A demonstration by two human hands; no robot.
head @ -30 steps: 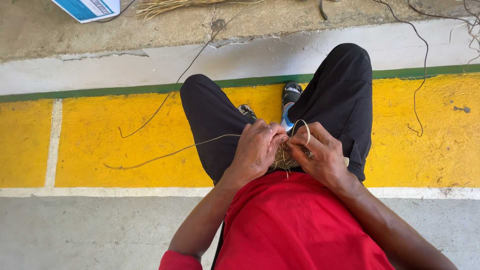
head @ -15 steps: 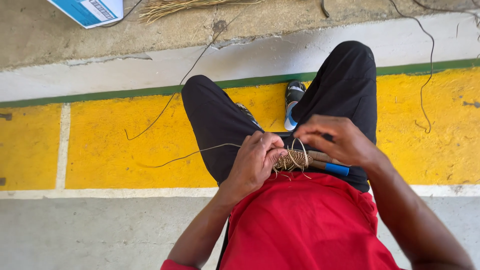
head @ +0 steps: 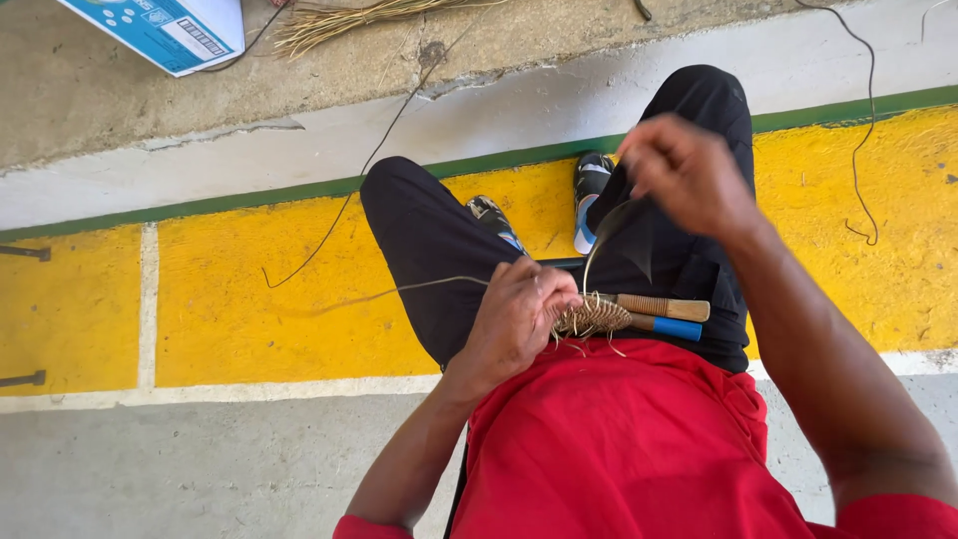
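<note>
I sit with black trousers and a red shirt, looking down at my lap. My left hand (head: 519, 309) grips a small coiled piece of woven straw (head: 594, 317) over my thighs. My right hand (head: 684, 175) is lifted above my right knee, fingers pinched on a thin fibre strand (head: 599, 245) that runs down to the coil. Two tools lie on my lap beside the coil: one with a wooden handle (head: 664, 306), one with a blue handle (head: 671, 327). A long loose strand (head: 399, 292) trails left from my left hand.
A yellow painted strip (head: 249, 299) with a green line and white border runs across the floor under my legs. A blue and white box (head: 160, 30) and a bundle of dry straw (head: 369, 15) lie on the concrete beyond. Thin strands curl at right (head: 863, 150).
My right hand has risen away from the coil, up and to the right, drawing the strand taut. My left hand keeps its hold on the coil. The tool handles came into view.
</note>
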